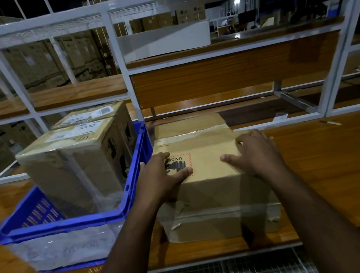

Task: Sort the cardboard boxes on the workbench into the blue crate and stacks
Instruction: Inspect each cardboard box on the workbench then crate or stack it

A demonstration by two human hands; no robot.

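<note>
1. The left hand (166,175) and right hand (252,153) lie flat, fingers spread, gripping nothing, on the top of a taped cardboard box (213,191).
2. The box sits on the wooden workbench (329,174), just beside the blue crate (133,171) holding two boxes.
3. Rigid, glossy tape likely slippery; gripping opposite sides looks safest.

Both bare forearms reach forward from six o'clock, converging toward twelve. The left hand (161,179) lies flat, palm down, fingers straight toward one o'clock, thumb spread toward three. The right hand (253,152) lies palm down at its three o'clock side, fingers apparently slightly bent, thumb stretched toward nine o'clock.
</note>
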